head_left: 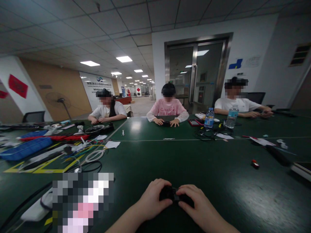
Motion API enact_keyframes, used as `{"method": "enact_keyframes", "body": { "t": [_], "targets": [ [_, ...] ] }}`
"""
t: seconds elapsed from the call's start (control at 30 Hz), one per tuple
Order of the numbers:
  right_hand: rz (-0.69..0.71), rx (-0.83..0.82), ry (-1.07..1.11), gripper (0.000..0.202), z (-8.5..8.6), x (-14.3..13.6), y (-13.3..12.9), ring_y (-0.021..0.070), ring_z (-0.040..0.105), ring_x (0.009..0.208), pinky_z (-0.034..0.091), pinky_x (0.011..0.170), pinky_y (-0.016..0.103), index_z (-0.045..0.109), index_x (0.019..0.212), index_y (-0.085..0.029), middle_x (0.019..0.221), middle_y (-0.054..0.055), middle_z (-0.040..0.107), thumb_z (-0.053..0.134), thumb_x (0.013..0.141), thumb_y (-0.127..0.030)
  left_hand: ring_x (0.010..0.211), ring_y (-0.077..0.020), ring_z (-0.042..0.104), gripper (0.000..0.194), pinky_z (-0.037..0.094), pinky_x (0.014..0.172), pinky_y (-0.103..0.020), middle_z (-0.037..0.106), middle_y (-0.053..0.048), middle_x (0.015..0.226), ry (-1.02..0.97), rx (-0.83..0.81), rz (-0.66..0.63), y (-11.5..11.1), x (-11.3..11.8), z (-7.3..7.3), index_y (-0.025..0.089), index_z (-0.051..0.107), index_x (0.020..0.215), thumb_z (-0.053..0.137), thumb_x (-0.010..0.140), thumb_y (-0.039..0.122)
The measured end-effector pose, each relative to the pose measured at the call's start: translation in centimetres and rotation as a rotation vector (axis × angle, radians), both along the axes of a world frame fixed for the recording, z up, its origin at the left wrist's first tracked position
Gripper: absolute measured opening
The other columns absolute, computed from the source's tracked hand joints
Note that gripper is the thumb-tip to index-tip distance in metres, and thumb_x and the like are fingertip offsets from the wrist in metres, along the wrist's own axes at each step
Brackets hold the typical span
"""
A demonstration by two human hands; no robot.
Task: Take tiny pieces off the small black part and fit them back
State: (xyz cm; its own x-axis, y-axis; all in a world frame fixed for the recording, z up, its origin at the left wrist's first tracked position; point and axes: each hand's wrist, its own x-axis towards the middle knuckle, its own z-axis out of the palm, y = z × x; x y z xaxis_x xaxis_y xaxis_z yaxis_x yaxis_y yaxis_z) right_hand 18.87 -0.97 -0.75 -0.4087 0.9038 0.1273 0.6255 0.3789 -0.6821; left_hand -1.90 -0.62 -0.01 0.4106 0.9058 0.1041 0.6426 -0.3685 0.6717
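Observation:
Both of my hands hold one small black object [176,196] low over the green table [145,161], near its front edge. My left hand [155,197] wraps its left part, thumb below and fingers on top. On the other end, my right hand [194,202] grips with thumb and fingers in the same way. Dark parts show between the two hands, but the palms and fingers cover much of the object, so its kind cannot be made out.
Left lie blue trays [26,149], cables [94,157] and a white power strip [36,207]. A small red-and-black item [255,164] is to the right. Water bottles [209,118] stand farther back. Three people sit across, one in a pink shirt [167,108]. A wrench [123,132] lies mid-table.

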Motion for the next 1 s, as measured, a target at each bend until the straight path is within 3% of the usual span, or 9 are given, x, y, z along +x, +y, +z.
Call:
{"method": "enact_keyframes", "body": {
  "t": [1.0],
  "targets": [
    [0.005,-0.010,-0.005,0.020,0.58,-0.02,-0.18,0.0220,0.054,0.104,0.038,0.090,0.037,0.064,0.094,-0.029,0.106,0.001,0.063,0.059,0.075,-0.024,0.099,-0.0206,0.051,0.041,0.040,0.087,-0.034,0.057,-0.003,0.107,0.018,-0.013,-0.004,-0.13,0.16,0.51,0.024,0.053,0.107,0.066,0.068,0.022]
  ]
}}
